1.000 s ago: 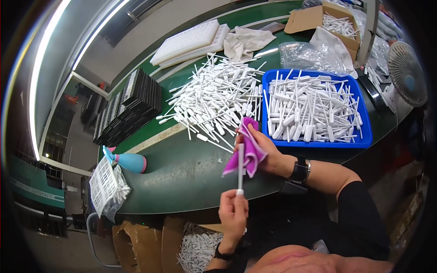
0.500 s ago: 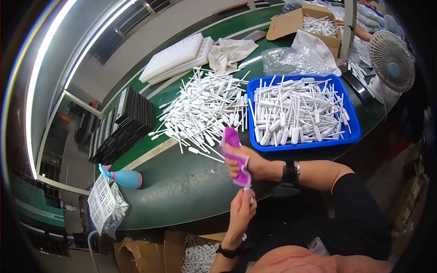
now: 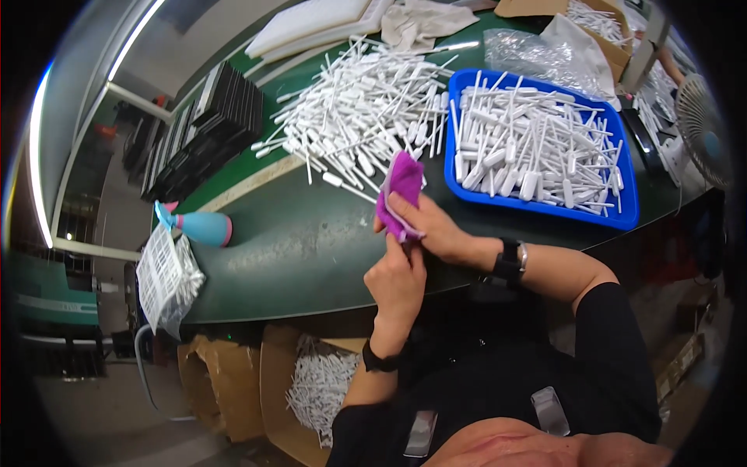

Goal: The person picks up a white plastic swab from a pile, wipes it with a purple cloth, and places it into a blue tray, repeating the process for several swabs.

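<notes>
My right hand (image 3: 437, 226) is closed around a folded purple cloth (image 3: 406, 180), above the near edge of the green table. Just below it, my left hand (image 3: 395, 282) pinches at the cloth's lower end. Whatever sits between the left fingers is hidden by the cloth and the hand. Beyond the hands spreads a loose pile of white plastic sticks (image 3: 362, 109), thin with one thick bulb-like end. One such stick (image 3: 350, 187) points from the pile towards the cloth. To the right, a blue tray (image 3: 545, 214) holds many more of them.
A blue spray bottle (image 3: 204, 227) lies at the left, by a bagged bundle with a printed sheet (image 3: 162, 276). Black trays (image 3: 210, 124) are stacked behind it. Cardboard boxes (image 3: 284, 389) stand below the table edge. A fan (image 3: 700, 128) is at the far right.
The view has tipped downward, so the table things sit higher. My left hand has come up closer to the cloth; a white piece that showed between the hands is now hidden.
</notes>
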